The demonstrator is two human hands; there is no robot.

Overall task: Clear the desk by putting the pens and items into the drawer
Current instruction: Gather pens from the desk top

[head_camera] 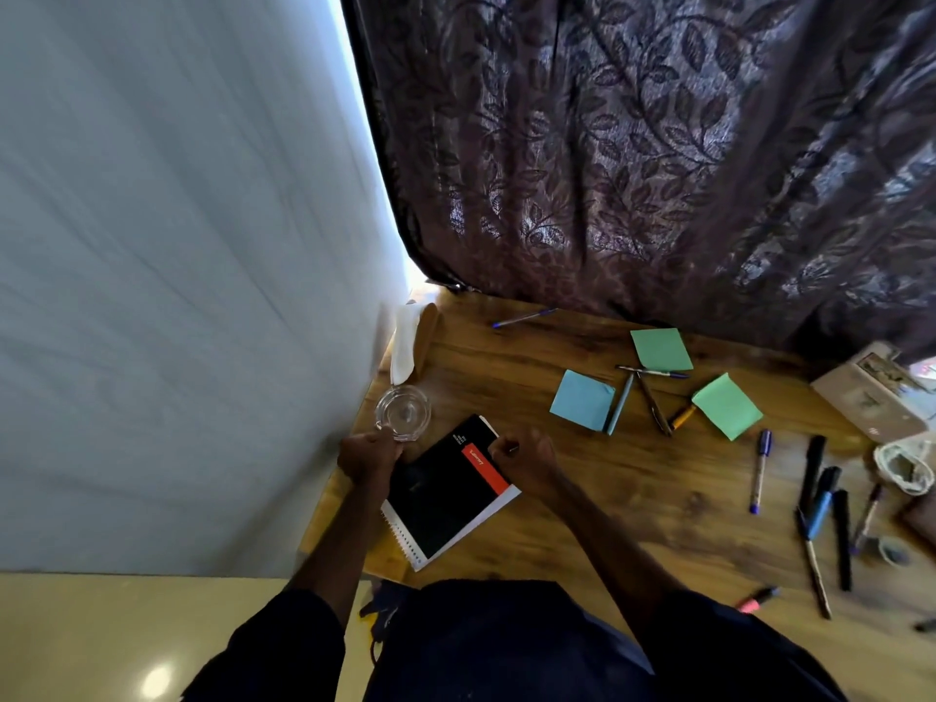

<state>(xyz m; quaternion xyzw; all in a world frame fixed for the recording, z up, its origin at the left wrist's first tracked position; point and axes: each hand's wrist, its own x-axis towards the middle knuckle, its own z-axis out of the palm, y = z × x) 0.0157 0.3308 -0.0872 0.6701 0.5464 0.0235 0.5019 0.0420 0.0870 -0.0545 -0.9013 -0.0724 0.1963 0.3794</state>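
My left hand gripping the glass bowl by its rim near the table edge, right hand curled at the black notebook corner, whether it pinches anything I cannot tell, pens scattered far right, some blurred.

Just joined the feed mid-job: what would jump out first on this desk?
The hands at the left edge of the desk catch the eye: the left hand grips the rim of a clear glass dish, while the right hand is curled at the edge of a black spiral notebook. Mid-desk, a blue sticky pad and two green sticky pads lie among pens, and dark markers are strewn at the right.
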